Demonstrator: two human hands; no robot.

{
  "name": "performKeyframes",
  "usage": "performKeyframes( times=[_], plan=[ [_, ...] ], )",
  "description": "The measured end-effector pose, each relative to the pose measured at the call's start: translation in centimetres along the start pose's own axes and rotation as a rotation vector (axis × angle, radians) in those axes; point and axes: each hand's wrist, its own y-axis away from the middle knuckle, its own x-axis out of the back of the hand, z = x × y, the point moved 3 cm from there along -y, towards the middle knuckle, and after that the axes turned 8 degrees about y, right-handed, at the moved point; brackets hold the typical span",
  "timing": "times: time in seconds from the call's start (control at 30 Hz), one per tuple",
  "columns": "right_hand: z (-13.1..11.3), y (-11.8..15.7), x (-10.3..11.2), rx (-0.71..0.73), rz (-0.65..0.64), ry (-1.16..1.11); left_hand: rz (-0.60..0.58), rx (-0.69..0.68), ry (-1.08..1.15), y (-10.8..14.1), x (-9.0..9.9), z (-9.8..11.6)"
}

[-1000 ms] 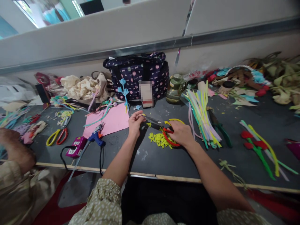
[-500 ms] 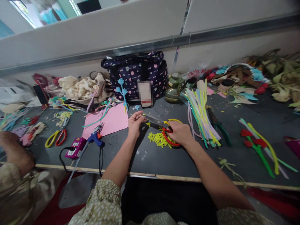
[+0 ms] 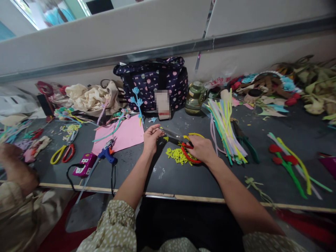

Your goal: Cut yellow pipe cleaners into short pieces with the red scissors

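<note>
My right hand (image 3: pixel 200 148) is closed on a pair of scissors (image 3: pixel 193 134) with red and yellow handles. The blades point left, their tips close to the fingers of my left hand (image 3: pixel 152 137). That hand is pinched around a small yellow piece (image 3: pixel 161 128), mostly hidden by the fingers. On the dark table below the scissors lies a heap of short yellow-green cut pieces (image 3: pixel 179 156). A loose yellow bit (image 3: pixel 166 139) is under the blades.
Left of my arm are a blue glue gun (image 3: pixel 107 154), a purple box (image 3: pixel 85 165), pink paper (image 3: pixel 123 136) and other scissors (image 3: pixel 63 154). Behind stands a dark patterned bag (image 3: pixel 154 84). Fuzzy stems (image 3: pixel 227 131) and pliers (image 3: pixel 248 147) lie right. A co-worker's arm (image 3: pixel 19 168) rests far left.
Both my hands and the scissors stay almost where they were. The co-worker's hand at the far left has shifted slightly.
</note>
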Motion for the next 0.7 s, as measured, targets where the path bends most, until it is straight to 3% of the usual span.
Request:
performKeyframes(
  times=[0.7],
  plan=[
    [0.05,-0.10,-0.09,0.029,0.012,-0.022,0.008,0.027,0.023,-0.04,0.10,-0.16]
  ],
)
